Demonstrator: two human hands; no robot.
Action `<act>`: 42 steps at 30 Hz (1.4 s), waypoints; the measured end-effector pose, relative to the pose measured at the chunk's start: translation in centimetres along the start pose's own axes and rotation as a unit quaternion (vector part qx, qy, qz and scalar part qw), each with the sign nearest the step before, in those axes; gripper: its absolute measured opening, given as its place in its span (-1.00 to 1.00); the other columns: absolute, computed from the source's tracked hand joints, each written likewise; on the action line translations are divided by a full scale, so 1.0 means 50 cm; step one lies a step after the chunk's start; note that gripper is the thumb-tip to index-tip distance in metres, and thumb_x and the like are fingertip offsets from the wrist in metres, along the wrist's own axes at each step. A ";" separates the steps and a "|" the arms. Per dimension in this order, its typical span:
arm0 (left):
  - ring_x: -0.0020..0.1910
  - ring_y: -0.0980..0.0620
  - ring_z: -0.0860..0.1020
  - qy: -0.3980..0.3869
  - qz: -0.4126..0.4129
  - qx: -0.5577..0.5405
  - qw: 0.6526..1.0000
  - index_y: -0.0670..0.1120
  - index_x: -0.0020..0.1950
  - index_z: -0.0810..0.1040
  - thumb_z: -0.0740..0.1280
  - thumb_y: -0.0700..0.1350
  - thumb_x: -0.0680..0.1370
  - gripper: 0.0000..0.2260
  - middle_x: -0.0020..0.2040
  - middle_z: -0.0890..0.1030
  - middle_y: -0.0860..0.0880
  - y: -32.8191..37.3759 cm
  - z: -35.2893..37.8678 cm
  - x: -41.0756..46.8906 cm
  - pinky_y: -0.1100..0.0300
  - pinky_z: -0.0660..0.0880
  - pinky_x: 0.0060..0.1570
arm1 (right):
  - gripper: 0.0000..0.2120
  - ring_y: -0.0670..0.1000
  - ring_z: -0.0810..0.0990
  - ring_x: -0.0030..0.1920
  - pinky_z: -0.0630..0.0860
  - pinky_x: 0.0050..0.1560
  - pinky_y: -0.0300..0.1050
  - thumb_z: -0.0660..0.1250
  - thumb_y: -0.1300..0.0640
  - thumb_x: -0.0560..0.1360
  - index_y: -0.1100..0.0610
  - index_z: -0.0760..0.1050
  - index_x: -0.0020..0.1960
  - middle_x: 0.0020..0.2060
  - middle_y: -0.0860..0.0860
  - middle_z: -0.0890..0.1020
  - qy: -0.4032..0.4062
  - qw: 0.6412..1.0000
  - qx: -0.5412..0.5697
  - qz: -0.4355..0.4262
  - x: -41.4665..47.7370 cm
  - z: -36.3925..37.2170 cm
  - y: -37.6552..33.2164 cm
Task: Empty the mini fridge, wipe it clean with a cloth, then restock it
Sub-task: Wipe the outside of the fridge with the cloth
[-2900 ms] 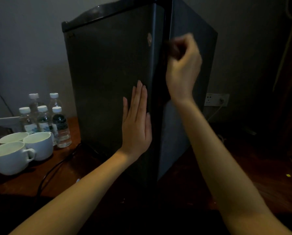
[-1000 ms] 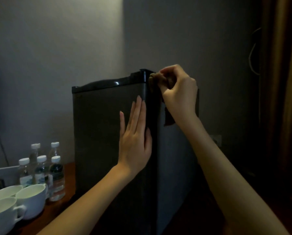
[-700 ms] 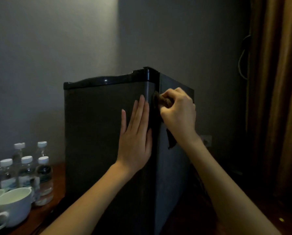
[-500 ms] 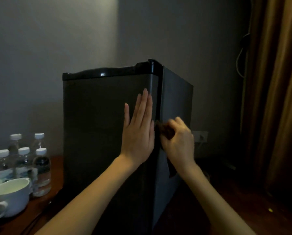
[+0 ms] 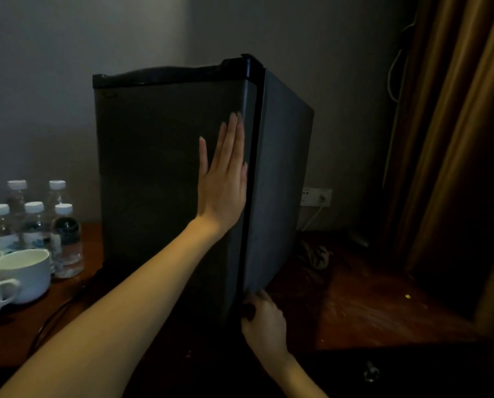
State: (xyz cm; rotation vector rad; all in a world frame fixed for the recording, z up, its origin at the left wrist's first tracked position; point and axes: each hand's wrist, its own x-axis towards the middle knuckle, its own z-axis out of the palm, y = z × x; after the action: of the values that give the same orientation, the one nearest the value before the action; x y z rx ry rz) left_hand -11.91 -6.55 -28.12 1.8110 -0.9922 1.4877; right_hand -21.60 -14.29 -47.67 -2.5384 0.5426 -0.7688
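Both hands contact the mini fridge (image 5: 280,168), which stands upright on the bench (image 5: 369,305) with its door (image 5: 153,182) closed. The left hand (image 5: 222,182) lies flat, fingers straight, against the door face beside the seam; the right hand (image 5: 264,318) curls its fingers at the seam's bottom corner, and whether it grips anything there cannot be told. The cabinet is judged rigid, heavy and smooth-sided; take hold at the door edge, not the flat panels.
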 end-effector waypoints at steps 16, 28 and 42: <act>0.57 -0.03 -0.02 0.008 0.003 -0.012 1.000 -0.17 0.58 -0.02 0.03 -0.14 0.59 -0.44 0.59 -0.01 -0.11 0.012 -0.007 0.009 -0.13 -0.17 0.51 | -0.90 0.11 0.63 -0.03 0.57 -0.03 -0.06 0.31 0.26 0.56 0.16 0.57 0.03 -0.05 0.11 0.67 0.043 0.930 0.363 0.040 0.190 -0.220 0.081; 0.52 0.03 0.14 0.106 -0.038 -0.008 0.994 -0.09 0.53 0.20 0.23 -0.16 0.58 -0.48 0.52 0.24 -0.04 0.046 -0.012 0.271 -0.10 -0.05 0.53 | -0.89 -0.15 0.63 0.01 0.57 0.07 -0.17 0.35 0.16 0.54 0.05 0.56 0.05 -0.07 -0.06 0.66 0.288 0.794 0.470 -0.255 0.358 -0.493 -0.176; -0.04 0.24 0.32 0.161 -0.028 -0.085 0.983 0.04 0.00 0.35 0.36 -0.19 0.47 -0.76 -0.06 0.38 0.16 0.022 -0.014 0.277 0.36 0.33 -0.01 | -0.84 -0.06 0.56 0.18 0.48 0.22 -0.03 0.37 0.17 0.53 0.09 0.66 0.08 0.06 -0.10 0.64 0.321 0.767 0.361 -0.423 0.480 -0.444 -0.267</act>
State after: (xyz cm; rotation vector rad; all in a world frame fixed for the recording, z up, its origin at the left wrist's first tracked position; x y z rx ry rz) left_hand -11.85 -9.06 -14.43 1.4124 -0.8698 1.5505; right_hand -13.10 -21.05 -14.06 -1.6284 -0.7061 -1.7606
